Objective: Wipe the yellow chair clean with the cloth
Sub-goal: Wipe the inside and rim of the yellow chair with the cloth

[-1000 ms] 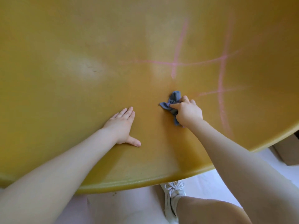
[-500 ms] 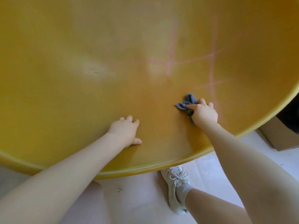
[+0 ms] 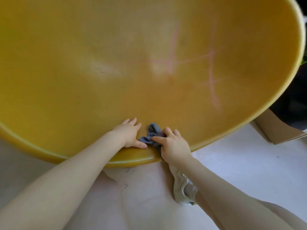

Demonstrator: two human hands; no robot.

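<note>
Yellow chair (image 3: 116, 63) seat, both hands near its front rim.
Right hand (image 3: 172, 145) clenched on blue cloth (image 3: 152, 135); left hand (image 3: 129, 135) flat, released.

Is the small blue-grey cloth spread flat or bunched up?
Bunched up: the small blue-grey cloth shows crumpled folds under the right hand.

A white sneaker (image 3: 181, 190) is resting on the pale floor covering (image 3: 240, 165), and a brown cardboard box (image 3: 275, 128) is sitting at the right edge, partly cut off

Soft daylight, slight blur, wide-angle edge distortion.
</note>
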